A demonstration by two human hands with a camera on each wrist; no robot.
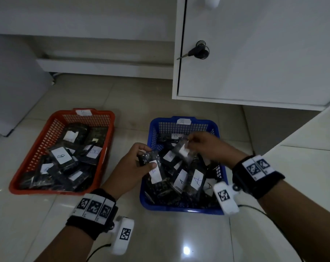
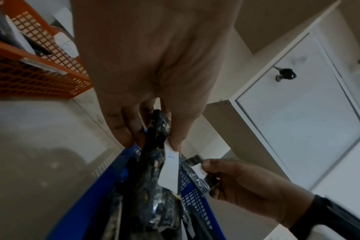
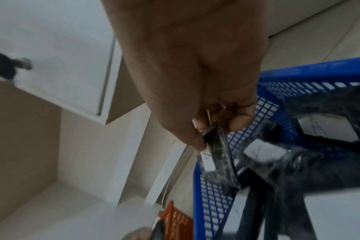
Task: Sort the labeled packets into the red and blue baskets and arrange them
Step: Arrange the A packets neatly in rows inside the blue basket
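A red basket [image 1: 31, 157] on the left holds several dark packets, some with white labels marked B. A blue basket [image 1: 183, 209] on the right, tagged A at its far wall, holds several packets labelled A. My left hand [image 1: 139, 159] pinches a dark packet [image 1: 152, 167] with a white label at the blue basket's left rim [image 2: 105, 181]; the same packet [image 2: 156, 162] hangs from my fingers. Over the basket my right hand [image 1: 200, 143] pinches another labelled packet [image 1: 182, 150] by its top, and that packet [image 3: 216, 152] dangles below the fingers.
Both baskets stand on a pale tiled floor [image 1: 160, 242]. A white cabinet [image 1: 255, 53] with a key [image 1: 196, 52] in its door hangs just behind the blue basket. A low white ledge [image 1: 103, 67] runs along the back wall.
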